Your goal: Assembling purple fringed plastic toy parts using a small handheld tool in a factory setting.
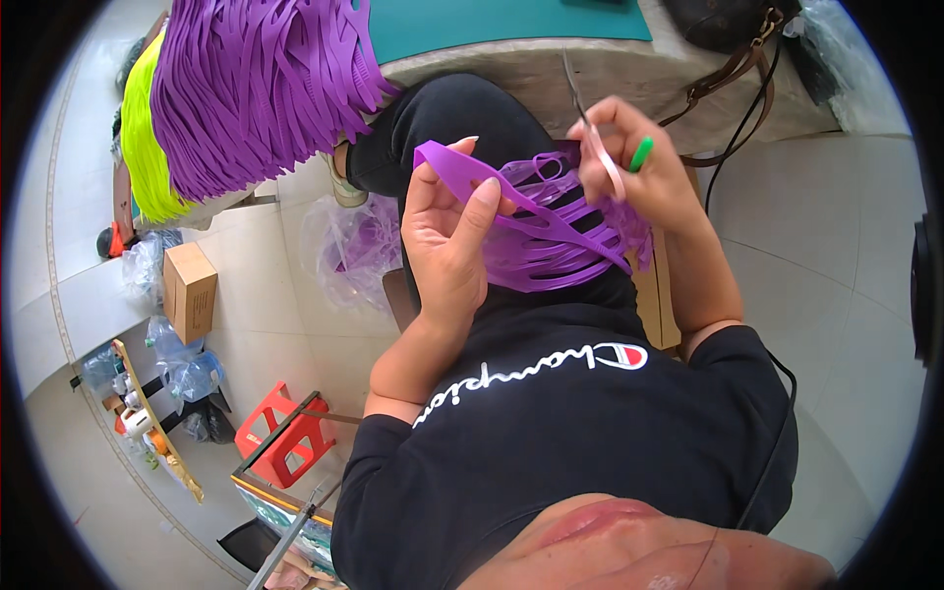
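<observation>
Lying at left, a clear bag [323, 228] holds purple pieces [366, 248]. Your left hand [444, 236] pinches the slitted sheet [516, 248], spread between your hands; your right hand [634, 162] grips scissors [599, 154].

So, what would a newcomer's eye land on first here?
Probably the purple strips massed at upper left, beside a vivid yellow-green bundle. Next, near the centre, the slitted purple piece in the left grip, and the scissors in the right grip.
</observation>
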Demonstrator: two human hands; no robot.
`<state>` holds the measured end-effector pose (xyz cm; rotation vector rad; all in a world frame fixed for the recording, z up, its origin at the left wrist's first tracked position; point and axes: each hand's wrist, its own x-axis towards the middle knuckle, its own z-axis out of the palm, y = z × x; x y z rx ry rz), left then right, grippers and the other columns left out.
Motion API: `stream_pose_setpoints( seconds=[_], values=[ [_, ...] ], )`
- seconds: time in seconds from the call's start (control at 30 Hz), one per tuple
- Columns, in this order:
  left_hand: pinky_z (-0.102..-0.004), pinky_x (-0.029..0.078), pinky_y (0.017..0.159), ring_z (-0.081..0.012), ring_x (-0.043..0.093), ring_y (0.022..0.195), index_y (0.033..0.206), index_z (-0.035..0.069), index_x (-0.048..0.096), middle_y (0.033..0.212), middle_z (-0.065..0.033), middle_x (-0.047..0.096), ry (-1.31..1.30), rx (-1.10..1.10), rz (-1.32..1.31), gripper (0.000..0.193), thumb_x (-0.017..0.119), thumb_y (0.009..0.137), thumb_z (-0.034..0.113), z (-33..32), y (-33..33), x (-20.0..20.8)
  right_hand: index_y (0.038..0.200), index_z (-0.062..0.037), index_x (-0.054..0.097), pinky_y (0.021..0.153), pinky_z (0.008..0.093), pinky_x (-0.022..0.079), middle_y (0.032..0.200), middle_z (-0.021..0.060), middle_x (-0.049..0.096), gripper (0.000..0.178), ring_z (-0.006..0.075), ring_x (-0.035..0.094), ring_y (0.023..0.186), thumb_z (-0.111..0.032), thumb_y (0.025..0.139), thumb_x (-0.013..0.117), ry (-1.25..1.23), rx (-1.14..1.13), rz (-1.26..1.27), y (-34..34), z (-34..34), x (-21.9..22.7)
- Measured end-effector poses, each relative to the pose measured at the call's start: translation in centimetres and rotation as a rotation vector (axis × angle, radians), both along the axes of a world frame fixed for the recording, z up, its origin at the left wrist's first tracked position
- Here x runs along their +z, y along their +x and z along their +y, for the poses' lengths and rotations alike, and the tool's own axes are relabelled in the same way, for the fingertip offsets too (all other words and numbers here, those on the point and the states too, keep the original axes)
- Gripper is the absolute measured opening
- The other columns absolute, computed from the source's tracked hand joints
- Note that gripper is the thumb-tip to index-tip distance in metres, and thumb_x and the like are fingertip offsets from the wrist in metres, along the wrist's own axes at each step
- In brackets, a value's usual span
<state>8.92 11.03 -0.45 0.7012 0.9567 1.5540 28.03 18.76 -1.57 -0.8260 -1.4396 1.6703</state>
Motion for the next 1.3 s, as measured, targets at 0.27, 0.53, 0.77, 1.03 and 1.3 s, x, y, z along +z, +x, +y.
stream_pose_setpoints(
  seconds=[0.27, 0.53, 0.77, 1.03, 1.3],
  values=[
    [-0.0359, 0.048, 0.088, -0.0215, 0.060, 0.092, 0.133, 0.000, 0.038, 0.099, -0.0121, 0.060, 0.364, 0.015, 0.251, 0.047, 0.057, 0.091, 0.007, -1.3, 0.0, 0.8, 0.092, 0.0031, 0.064, 0.054, 0.0267, 0.045, 0.065, 0.0081, 0.061, 0.025, 0.0098, 0.056, 0.056, -0.021, 0.085, 0.068, 0.487, -0.300, -0.443, -5.8, 11.7, -1.1],
    [-0.0328, 0.053, 0.077, -0.0231, 0.066, 0.078, 0.119, -0.003, 0.049, 0.088, -0.0166, 0.067, 0.209, 0.007, 0.136, 0.024, 0.048, 0.098, 0.008, -1.4, -1.8, 2.3, 0.081, -0.0007, 0.071, 0.056, 0.0282, 0.041, 0.060, 0.0013, 0.057, 0.042, 0.0092, 0.054, 0.061, -0.042, 0.089, 0.063, 0.000, 0.534, -0.247, -6.5, 6.3, 6.2],
    [-0.0321, 0.051, 0.085, -0.0215, 0.066, 0.089, 0.108, -0.006, 0.057, 0.093, -0.0154, 0.069, 0.136, -0.300, 0.170, 0.018, 0.052, 0.095, 0.005, -1.1, -1.1, 1.3, 0.094, -0.0040, 0.070, 0.043, 0.0191, 0.023, 0.063, -0.0072, 0.051, 0.020, 0.0011, 0.038, 0.050, -0.023, 0.087, 0.068, -0.087, 0.438, 0.044, -8.6, 5.2, 9.1],
    [-0.0276, 0.050, 0.073, -0.0149, 0.063, 0.075, 0.105, -0.005, 0.060, 0.080, -0.0079, 0.064, 0.178, -0.359, -0.024, 0.019, 0.055, 0.096, 0.012, -2.1, -3.6, 1.0, 0.089, -0.0059, 0.061, 0.043, 0.0221, 0.020, 0.060, -0.0083, 0.034, 0.012, 0.0038, 0.025, 0.048, -0.017, 0.091, 0.062, 0.131, -0.078, 0.379, -12.4, 16.0, 19.5],
    [-0.0179, 0.031, 0.048, -0.0054, 0.045, 0.050, 0.107, -0.007, 0.058, 0.058, -0.0022, 0.050, 0.096, -0.060, 0.147, 0.031, 0.048, 0.099, 0.022, -1.6, -10.9, 2.8, 0.084, -0.0069, 0.060, 0.040, 0.0220, 0.023, 0.059, -0.0061, 0.039, 0.016, 0.0053, 0.029, 0.044, -0.021, 0.090, 0.064, -0.137, -0.005, 0.263, -21.6, 28.1, 20.1]
  ],
)
